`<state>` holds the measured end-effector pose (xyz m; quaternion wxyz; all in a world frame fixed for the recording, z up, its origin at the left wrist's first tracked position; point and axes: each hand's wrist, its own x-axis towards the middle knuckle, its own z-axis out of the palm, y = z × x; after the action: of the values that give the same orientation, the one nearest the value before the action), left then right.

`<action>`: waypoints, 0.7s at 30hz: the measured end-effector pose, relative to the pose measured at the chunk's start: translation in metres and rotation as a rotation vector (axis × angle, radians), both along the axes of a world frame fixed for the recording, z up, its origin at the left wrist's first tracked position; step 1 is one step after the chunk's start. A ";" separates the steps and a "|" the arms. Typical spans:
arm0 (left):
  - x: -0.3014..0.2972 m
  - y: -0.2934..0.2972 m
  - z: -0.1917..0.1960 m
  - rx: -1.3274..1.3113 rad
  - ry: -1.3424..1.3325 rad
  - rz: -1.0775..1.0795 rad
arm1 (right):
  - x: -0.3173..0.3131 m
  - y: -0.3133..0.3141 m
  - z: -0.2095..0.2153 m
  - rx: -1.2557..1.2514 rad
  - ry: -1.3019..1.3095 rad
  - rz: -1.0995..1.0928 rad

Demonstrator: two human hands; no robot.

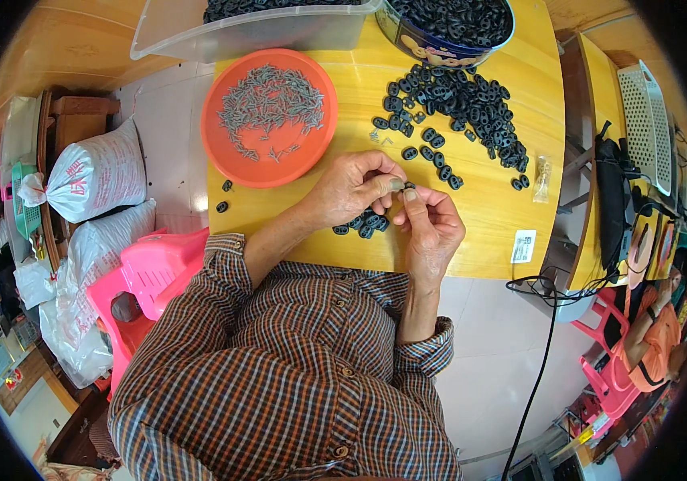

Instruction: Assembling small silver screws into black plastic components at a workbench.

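Observation:
Over the near part of the yellow table [359, 104], my left hand [357, 186] and my right hand [430, 226] meet fingertip to fingertip. Between their pinched thumbs and forefingers is a small black oval piece [408, 186], mostly covered by the fingers. Just beneath my hands lies a small pile of black oval two-holed pieces [366, 224]. A larger heap of the same pieces [460, 104] spreads out beyond my right hand. To the left, an orange-red round dish [223, 156] holds many small grey screw-like pins [267, 100].
At the back stand a clear plastic bin [279, 36] and a round blue tin [439, 54], both filled with black pieces. A small clear packet [543, 179] and a white label [523, 246] lie at the right. Pink chair [159, 272] and white sacks [99, 172] stand left; a person in orange [654, 345] sits far right.

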<state>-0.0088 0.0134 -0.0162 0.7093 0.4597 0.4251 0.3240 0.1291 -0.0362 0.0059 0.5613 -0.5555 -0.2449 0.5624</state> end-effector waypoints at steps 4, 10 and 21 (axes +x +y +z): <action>-0.001 0.002 0.003 0.016 0.032 -0.028 | -0.001 -0.002 0.001 -0.033 -0.046 0.009; -0.003 0.003 0.000 0.055 0.070 -0.069 | 0.000 -0.004 -0.006 0.031 -0.110 0.045; 0.000 0.003 0.008 0.055 0.115 -0.079 | 0.006 -0.002 -0.001 -0.034 -0.156 0.091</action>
<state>-0.0085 0.0165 -0.0080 0.6830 0.5134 0.4376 0.2802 0.1349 -0.0385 0.0050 0.5049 -0.5956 -0.3033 0.5462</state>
